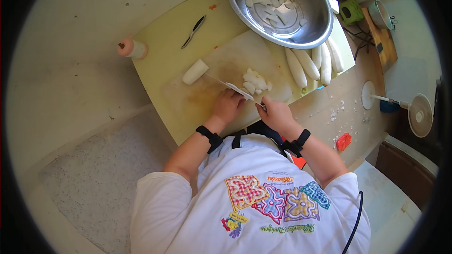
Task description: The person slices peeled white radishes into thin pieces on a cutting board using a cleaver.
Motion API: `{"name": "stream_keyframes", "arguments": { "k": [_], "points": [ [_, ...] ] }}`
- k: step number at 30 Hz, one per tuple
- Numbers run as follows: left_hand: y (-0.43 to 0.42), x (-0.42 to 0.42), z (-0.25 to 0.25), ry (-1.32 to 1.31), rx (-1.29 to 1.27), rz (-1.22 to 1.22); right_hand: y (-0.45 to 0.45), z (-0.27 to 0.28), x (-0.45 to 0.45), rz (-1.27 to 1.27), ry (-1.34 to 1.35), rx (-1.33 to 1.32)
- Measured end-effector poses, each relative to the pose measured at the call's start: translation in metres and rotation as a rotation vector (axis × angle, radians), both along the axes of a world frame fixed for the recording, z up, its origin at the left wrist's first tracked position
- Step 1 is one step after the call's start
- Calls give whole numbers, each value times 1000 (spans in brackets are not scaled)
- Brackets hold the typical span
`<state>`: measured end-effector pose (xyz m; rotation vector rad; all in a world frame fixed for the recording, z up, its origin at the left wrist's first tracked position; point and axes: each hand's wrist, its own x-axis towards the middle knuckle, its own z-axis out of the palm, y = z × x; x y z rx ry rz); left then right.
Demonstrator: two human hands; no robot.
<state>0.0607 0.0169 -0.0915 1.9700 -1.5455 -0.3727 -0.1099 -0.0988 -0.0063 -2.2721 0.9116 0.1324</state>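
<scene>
My right hand (277,114) is closed around the handle of a kitchen knife (217,79), whose thin blade points up and left across the cutting board (235,51). Curled against the near side of the blade, my left hand (228,107) presses on a piece of white radish, mostly hidden under its fingers. Just past the blade lies a small heap of white radish slices (255,81). A thick cut length of white radish (195,71) rests on the board near the knife tip.
A large steel basin (308,33) with white slices stands at the table's far side. Several long peeled radishes (295,68) lie beside it. A peeler (193,32) and a pink-white bottle (133,48) are at the left. A fan (420,115) stands at the right.
</scene>
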Motion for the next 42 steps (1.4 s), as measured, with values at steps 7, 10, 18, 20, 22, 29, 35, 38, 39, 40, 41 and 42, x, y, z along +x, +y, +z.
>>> {"name": "stream_keyframes", "arguments": {
  "k": [7, 10, 18, 20, 22, 29, 35, 38, 39, 40, 41, 42],
  "points": [
    [2, -2, 2, -82, 10, 0, 3, -1, 0, 18, 10, -24],
    [2, -2, 1, -83, 10, 5, 5, -5, 0, 16, 25, -20],
    [0, -1, 0, -50, 38, 4, 1, -4, 1, 31, 58, 32],
    [-1, -1, 2, -56, 47, 7, -1, -7, 0, 50, 70, 35],
    [0, -1, 1, -60, 59, 12, 0, -9, 0, 57, 82, 44],
    [-2, -3, 8, -49, 83, 49, 2, -23, 7, 67, 90, 22],
    [-4, -5, -1, 12, 14, 57, -5, -25, 16, 45, 116, 15],
    [-5, -6, 3, -4, -3, 91, 1, -27, 15, 74, 109, -13],
    [-5, -5, 5, -14, -7, 94, 1, -26, 15, 57, 130, 15],
    [-4, -5, 5, -17, -9, 92, 0, -24, 16, 38, 149, 42],
    [-4, -5, 6, -2, 1, 91, -1, -23, 16, 34, 144, 38],
    [-5, -5, 6, 13, 8, 89, -3, -22, 17, 30, 146, 35]
  ]
}}
